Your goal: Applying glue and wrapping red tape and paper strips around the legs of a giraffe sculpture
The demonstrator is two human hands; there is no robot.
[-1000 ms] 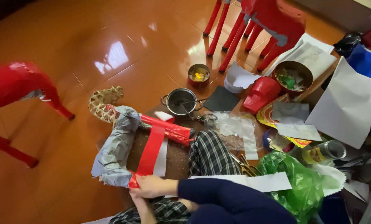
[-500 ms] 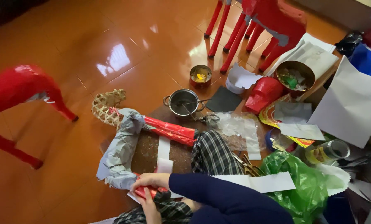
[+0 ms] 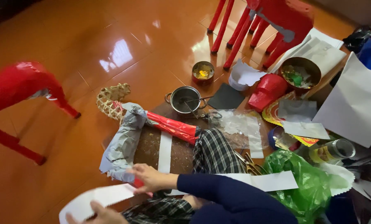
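White paper strip (image 3: 98,199): lay lower left of frame.
Left hand (image 3: 96,215): fingers pinched the strip's near edge.
Right hand (image 3: 150,178): fingers closed on the red piece (image 3: 139,183) beside the grey wrapping (image 3: 123,145).

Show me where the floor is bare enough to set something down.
Bare orange floor spreads between the red stool on the left and the red chair legs, reaching down to the woven basket. Right of the small pot it is crowded with papers, bowls and the green bag.
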